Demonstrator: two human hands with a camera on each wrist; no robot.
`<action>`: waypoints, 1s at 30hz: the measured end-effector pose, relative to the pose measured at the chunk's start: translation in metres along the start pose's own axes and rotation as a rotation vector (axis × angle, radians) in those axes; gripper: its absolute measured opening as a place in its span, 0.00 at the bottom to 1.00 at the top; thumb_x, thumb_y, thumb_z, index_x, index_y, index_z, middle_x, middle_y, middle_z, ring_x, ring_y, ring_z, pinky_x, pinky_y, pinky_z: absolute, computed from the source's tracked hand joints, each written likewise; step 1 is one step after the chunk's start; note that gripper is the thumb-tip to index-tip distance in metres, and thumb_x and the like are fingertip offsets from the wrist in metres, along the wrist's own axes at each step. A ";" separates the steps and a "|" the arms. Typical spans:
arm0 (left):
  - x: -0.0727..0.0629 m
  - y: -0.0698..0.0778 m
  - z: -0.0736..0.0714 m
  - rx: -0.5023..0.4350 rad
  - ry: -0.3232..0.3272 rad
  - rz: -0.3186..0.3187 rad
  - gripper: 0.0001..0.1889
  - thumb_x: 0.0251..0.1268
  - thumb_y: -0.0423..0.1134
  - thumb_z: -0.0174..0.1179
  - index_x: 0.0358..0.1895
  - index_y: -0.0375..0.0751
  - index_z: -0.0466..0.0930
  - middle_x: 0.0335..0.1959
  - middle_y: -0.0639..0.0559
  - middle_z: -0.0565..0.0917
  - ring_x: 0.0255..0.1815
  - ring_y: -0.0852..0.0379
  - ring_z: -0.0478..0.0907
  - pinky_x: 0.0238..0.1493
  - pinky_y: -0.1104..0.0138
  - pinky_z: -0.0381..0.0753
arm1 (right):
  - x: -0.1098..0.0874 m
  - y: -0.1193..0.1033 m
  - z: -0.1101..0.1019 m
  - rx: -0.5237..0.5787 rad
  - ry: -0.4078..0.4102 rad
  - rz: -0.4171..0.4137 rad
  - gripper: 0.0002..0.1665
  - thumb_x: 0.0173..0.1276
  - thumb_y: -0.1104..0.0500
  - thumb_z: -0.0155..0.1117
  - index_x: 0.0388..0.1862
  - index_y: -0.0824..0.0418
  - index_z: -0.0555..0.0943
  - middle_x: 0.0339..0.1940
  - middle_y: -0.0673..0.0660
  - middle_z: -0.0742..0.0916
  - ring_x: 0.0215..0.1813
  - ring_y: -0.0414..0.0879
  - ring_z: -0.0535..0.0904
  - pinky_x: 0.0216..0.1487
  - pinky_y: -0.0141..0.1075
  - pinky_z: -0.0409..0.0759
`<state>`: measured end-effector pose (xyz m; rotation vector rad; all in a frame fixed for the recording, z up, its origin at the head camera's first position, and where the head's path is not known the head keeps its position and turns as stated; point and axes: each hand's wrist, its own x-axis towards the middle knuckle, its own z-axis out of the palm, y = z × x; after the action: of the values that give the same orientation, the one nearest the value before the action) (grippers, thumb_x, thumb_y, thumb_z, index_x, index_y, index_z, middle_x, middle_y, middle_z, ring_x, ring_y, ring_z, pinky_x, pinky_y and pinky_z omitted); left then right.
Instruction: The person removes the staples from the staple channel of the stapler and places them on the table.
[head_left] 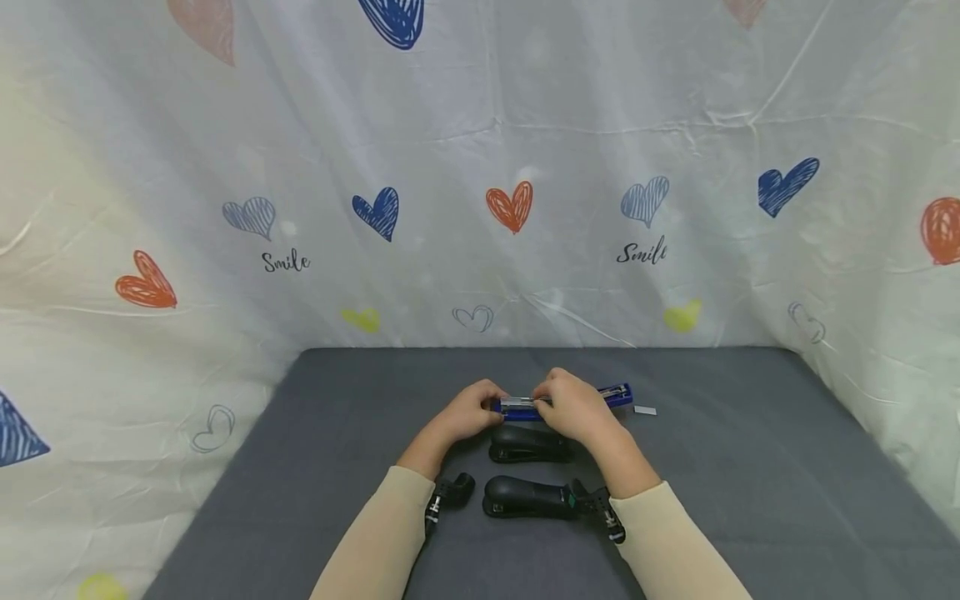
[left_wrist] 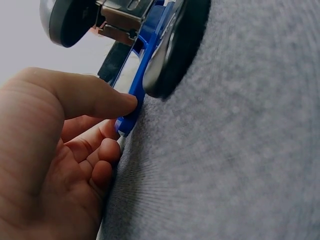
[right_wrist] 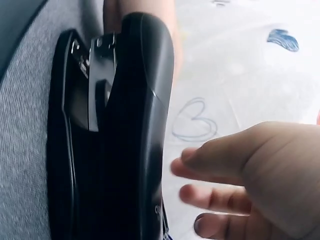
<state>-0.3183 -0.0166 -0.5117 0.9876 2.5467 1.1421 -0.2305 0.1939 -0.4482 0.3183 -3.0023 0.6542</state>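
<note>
A blue stapler (head_left: 525, 414) lies swung open lengthwise at the back of the table, its metal channel facing up. My left hand (head_left: 472, 408) grips its left end; in the left wrist view the thumb presses the blue edge (left_wrist: 135, 95), with fingers on the far side. Over the stapler's middle is my right hand (head_left: 576, 407), fingers bent toward the metal channel. Its thumb and forefinger come together in the right wrist view, but whether they pinch something small cannot be told. A small pale strip (head_left: 645, 410), perhaps staples, lies beyond the stapler's right end.
Two black staplers lie in front of the blue one, a nearer one (head_left: 525, 497) and a farther one (head_left: 525, 446) close to my hands. Both wrists wear dark cameras. A white curtain printed with hearts (head_left: 510, 207) hangs behind the grey table (head_left: 360, 433).
</note>
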 end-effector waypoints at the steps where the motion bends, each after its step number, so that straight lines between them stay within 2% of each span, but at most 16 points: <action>1: 0.000 0.000 0.000 0.002 -0.003 0.000 0.16 0.62 0.29 0.67 0.54 0.36 0.86 0.44 0.51 0.79 0.32 0.56 0.70 0.34 0.64 0.70 | 0.000 0.001 0.002 0.003 -0.010 0.009 0.13 0.75 0.57 0.66 0.52 0.58 0.90 0.41 0.51 0.79 0.35 0.44 0.74 0.40 0.43 0.78; 5: 0.001 0.000 0.001 0.014 -0.006 0.007 0.16 0.62 0.29 0.67 0.54 0.36 0.86 0.44 0.51 0.79 0.32 0.57 0.69 0.34 0.64 0.69 | 0.001 0.004 0.009 0.011 -0.048 0.020 0.14 0.75 0.58 0.66 0.56 0.58 0.89 0.44 0.54 0.78 0.36 0.45 0.74 0.40 0.44 0.77; 10: 0.000 0.001 0.000 0.016 -0.021 0.011 0.16 0.63 0.29 0.67 0.55 0.36 0.86 0.43 0.51 0.79 0.31 0.57 0.69 0.33 0.65 0.70 | 0.001 0.002 0.017 0.007 -0.073 -0.004 0.19 0.74 0.61 0.65 0.62 0.59 0.85 0.54 0.61 0.77 0.38 0.50 0.76 0.38 0.45 0.77; 13: 0.000 0.000 -0.001 0.014 -0.025 0.005 0.17 0.63 0.29 0.66 0.55 0.36 0.85 0.44 0.51 0.79 0.31 0.57 0.69 0.33 0.64 0.71 | 0.002 0.000 0.020 0.048 -0.057 -0.014 0.20 0.73 0.63 0.64 0.62 0.62 0.85 0.59 0.64 0.77 0.48 0.55 0.79 0.46 0.49 0.79; 17: 0.000 0.001 -0.001 0.010 -0.019 0.000 0.17 0.62 0.29 0.65 0.55 0.36 0.85 0.44 0.50 0.79 0.31 0.57 0.70 0.34 0.64 0.71 | 0.004 0.000 0.023 0.149 -0.043 0.013 0.18 0.73 0.61 0.65 0.59 0.64 0.86 0.62 0.64 0.76 0.58 0.59 0.77 0.55 0.53 0.78; 21: 0.000 0.000 -0.001 0.001 -0.021 0.008 0.17 0.62 0.28 0.65 0.55 0.36 0.86 0.44 0.50 0.79 0.31 0.57 0.70 0.33 0.64 0.71 | 0.007 -0.002 0.022 0.244 -0.023 0.034 0.16 0.74 0.60 0.64 0.56 0.66 0.87 0.59 0.62 0.78 0.59 0.58 0.76 0.56 0.53 0.77; 25: 0.001 -0.001 -0.001 -0.003 -0.020 0.023 0.16 0.62 0.28 0.65 0.54 0.36 0.86 0.44 0.50 0.79 0.30 0.58 0.70 0.33 0.65 0.70 | 0.008 -0.004 0.023 0.286 0.024 0.026 0.14 0.74 0.62 0.64 0.53 0.65 0.88 0.54 0.60 0.81 0.56 0.56 0.78 0.55 0.52 0.78; 30: 0.000 -0.002 -0.001 -0.008 -0.011 0.019 0.16 0.62 0.29 0.65 0.53 0.36 0.87 0.45 0.51 0.79 0.30 0.58 0.70 0.33 0.64 0.70 | 0.008 -0.008 0.026 0.346 0.005 0.027 0.16 0.76 0.62 0.63 0.59 0.61 0.86 0.54 0.57 0.85 0.54 0.53 0.81 0.53 0.51 0.80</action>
<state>-0.3192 -0.0182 -0.5122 1.0148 2.5276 1.1477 -0.2367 0.1742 -0.4678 0.2884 -2.8815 1.1769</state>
